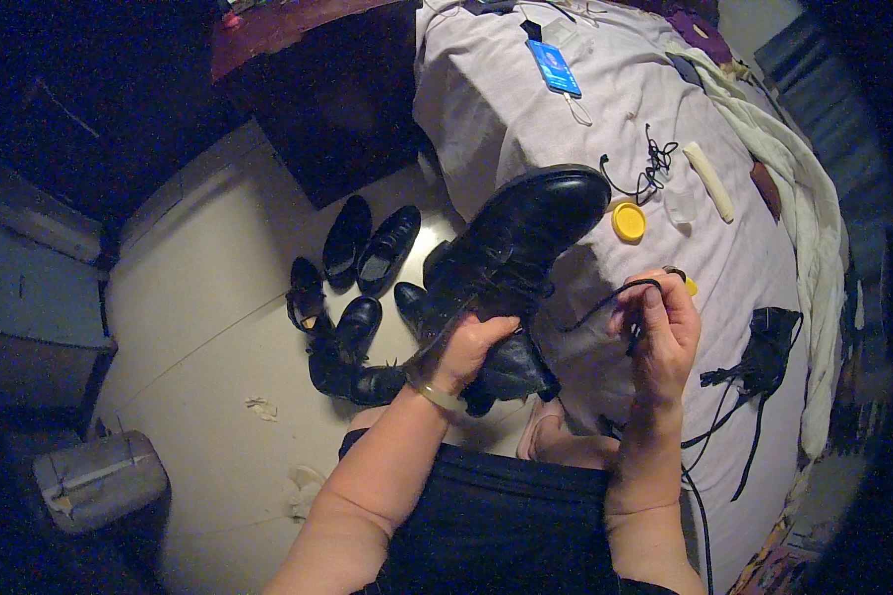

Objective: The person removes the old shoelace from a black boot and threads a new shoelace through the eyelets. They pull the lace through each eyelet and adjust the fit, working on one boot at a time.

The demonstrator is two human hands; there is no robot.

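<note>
1. In the head view, the black lace-up boot (511,233) is up in front of the person, between the floor and the bed, its rounded toe pointing up and to the right. Its smooth leather catches a dull shine at the toe; the shaft is softer and creased.
2. The left hand (466,352) is wrapped around the boot's shaft, thumb lying across the leather. A pale, smooth bangle (439,397) rings that wrist.
3. The right hand (660,322) is narrowed to a pinch, holding a thin black lace (605,301) that curves toward the boot, its other fingers curled.
4. Pale, softly wrinkled fabric forms the bedsheet (486,129). Near the boot's toe lie a round, rimmed yellow lid (628,222), a small translucent plastic piece (680,206), a tangled black cord (653,177) and a slender cream stick (707,181).
5. Farther up the sheet is a flat rectangular phone (554,67), its screen lit blue. Right of the right hand sits a crumpled black pouch (770,349) with trailing cords.
6. On the smooth, pale tiled floor (218,327), a pair of low black shoes (388,250) stands near more dark footwear (357,327). A boxy grey container (101,480) is at lower left.
</note>
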